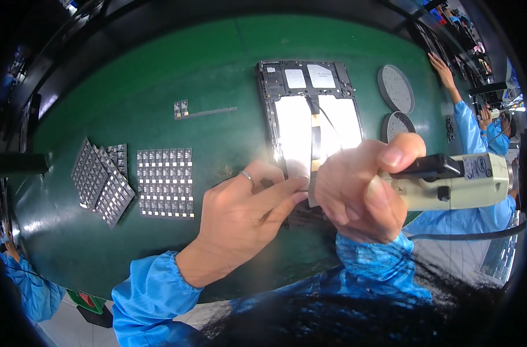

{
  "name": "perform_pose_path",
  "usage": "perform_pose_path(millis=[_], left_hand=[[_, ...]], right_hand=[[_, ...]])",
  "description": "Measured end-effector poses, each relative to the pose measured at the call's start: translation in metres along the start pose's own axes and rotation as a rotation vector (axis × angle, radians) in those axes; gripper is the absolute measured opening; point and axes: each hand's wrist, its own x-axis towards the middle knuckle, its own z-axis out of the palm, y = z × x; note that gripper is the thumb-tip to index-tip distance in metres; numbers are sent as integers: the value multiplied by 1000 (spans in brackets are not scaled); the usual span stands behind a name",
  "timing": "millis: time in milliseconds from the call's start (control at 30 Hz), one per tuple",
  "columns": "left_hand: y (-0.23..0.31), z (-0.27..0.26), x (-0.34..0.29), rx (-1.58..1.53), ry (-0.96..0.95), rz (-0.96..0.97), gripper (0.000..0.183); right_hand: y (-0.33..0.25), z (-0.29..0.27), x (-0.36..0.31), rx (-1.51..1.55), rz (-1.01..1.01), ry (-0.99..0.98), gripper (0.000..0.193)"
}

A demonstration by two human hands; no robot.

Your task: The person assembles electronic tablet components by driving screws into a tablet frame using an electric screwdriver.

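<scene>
Right of the middle of the green surface (234, 69), toward its near edge, lies a flat black frame (315, 124) with shiny silver pads (292, 127) and a thin dark wire across it. The left hand (234, 205) is at the frame's near end. Its thumb and pointing finger are almost together, tips down by the frame; I cannot tell if they pinch some small thing. A thin ring (245, 175) is on this hand. The right hand (362, 194) has its fingers curled shut around a fat, pale yellow power tool (477, 179), made of hard, smooth stuff with a black lever (431, 168).

Toward the right edge sit two round grey dishes (396, 88), one full of tiny dark bits (399, 125). Toward the left edge lie a sheet of small dark boards (165, 182) and a messy pile of more sheets (101, 179). A thin strip (211, 111) lies between them and the frame, farther back. Another person's hand (442, 69) rests at the right edge.
</scene>
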Motion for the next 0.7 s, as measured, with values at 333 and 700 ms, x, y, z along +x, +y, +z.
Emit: perform_pose_path(millis=[333,700], left_hand=[[-4,0,0,32,2,82,24],[-3,-1,2,67,-11,90,30]], right_hand=[[-4,-3,-1,35,5,-6,28],[-5,-4,-2,19,-6,-13,29]])
